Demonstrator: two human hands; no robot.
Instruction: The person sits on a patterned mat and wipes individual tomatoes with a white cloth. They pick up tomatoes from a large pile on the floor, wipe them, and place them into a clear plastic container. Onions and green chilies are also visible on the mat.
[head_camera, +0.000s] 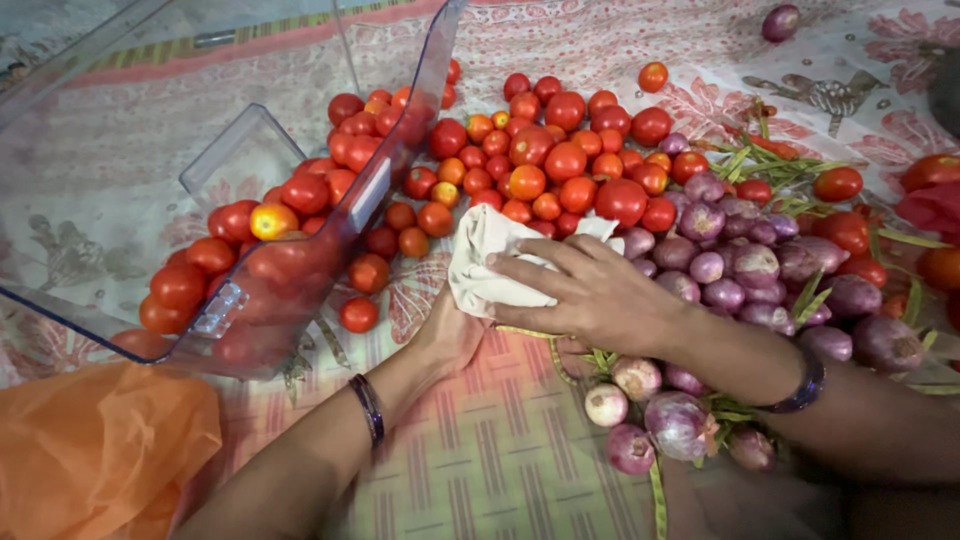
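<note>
A crumpled white cloth (487, 252) lies at the near edge of a pile of red and orange tomatoes (560, 160). My left hand (447, 338) cups the cloth from below, wrist bent up, a dark bangle on the forearm. My right hand (590, 295) presses on the cloth from the right, fingers spread over its folds. Whether anything is wrapped inside the cloth is hidden. A clear plastic bin (120, 190) stands tilted at the left, with several tomatoes (250, 225) lying inside its lower corner.
Purple onions (760, 270) are heaped right of my right hand, with more (650, 415) under that forearm. Green pods and stalks (770, 165) lie among them. An orange bag (95, 450) sits at the bottom left. A patterned sheet (480, 450) covers the floor.
</note>
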